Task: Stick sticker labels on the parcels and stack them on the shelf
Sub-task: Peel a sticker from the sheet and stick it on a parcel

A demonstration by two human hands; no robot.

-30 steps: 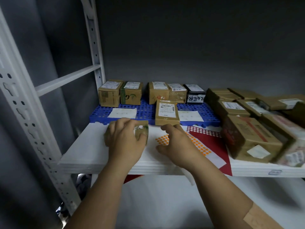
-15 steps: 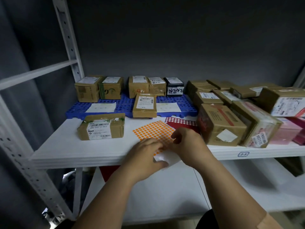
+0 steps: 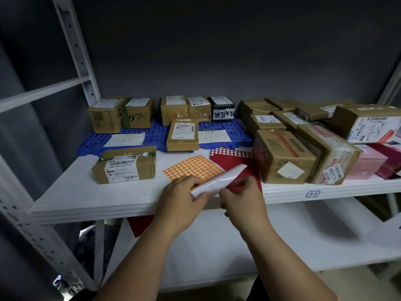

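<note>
Hands first: left hand (image 3: 184, 192) and right hand (image 3: 240, 192) both pinch the same glossy white sheet of sticker backing paper (image 3: 219, 180) at the front edge of the white shelf board (image 3: 86, 196), the sheet curling up between them. I can't tell whether a sticker is on a fingertip yet.

Sheet of round orange dot stickers (image 3: 193, 167) lies flat just behind my hands, partly over the red sticker sheet with white dots (image 3: 230, 157). Nearest target looks like the brown cardboard parcel with a barcode label (image 3: 125, 165), left of the stickers and apart from them.

Risks as I see them:
- The red sheet hangs over the shelf lip; a wrist drag could pull it and the orange sheet off the edge.
- The backing is curled and slick, so an uneven pull may crease or tear it, or fold a dot onto itself.
- The tall taped cardboard box (image 3: 282, 157) touches the red sheet on the right; tugging that sheet could shift it.
</note>
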